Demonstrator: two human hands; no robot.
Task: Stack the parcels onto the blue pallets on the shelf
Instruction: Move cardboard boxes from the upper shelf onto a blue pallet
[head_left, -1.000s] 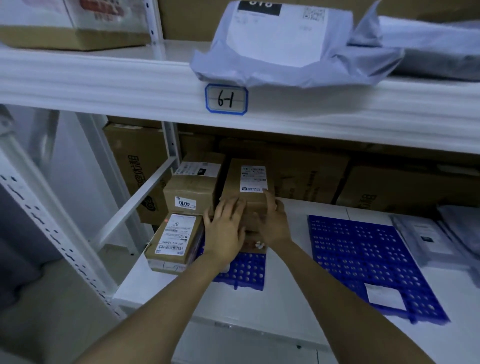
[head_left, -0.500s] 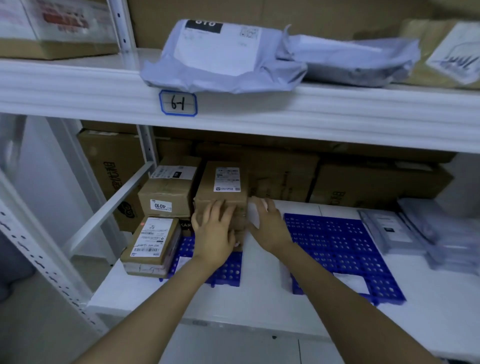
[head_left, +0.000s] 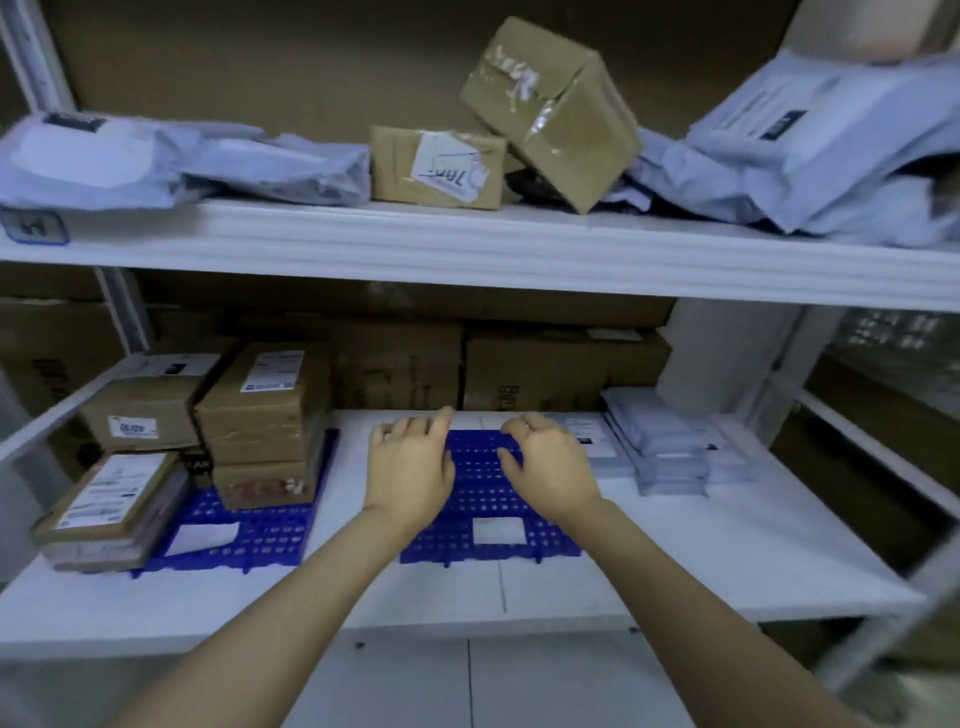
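Observation:
Two blue pallets lie on the lower white shelf. The left pallet (head_left: 260, 535) carries several stacked brown parcels, among them a tall stack (head_left: 265, 415) and a flat labelled box (head_left: 104, 499) at its left edge. The right pallet (head_left: 483, 499) holds nothing but a white slip. My left hand (head_left: 410, 467) and my right hand (head_left: 550, 467) hover over the right pallet with loosely curled fingers and hold nothing. On the upper shelf lie brown boxes (head_left: 436, 166) (head_left: 556, 104) and grey mailer bags (head_left: 182, 161).
Grey mailer bags (head_left: 670, 441) are piled on the lower shelf right of the right pallet. Large cartons (head_left: 561, 369) line the back wall. More grey bags (head_left: 821, 145) crowd the upper shelf's right end. White shelf uprights (head_left: 124, 306) stand at the left.
Both hands left the stacked parcel on the left pallet and moved right over the right pallet. The view swung right and up, showing more of the upper shelf.

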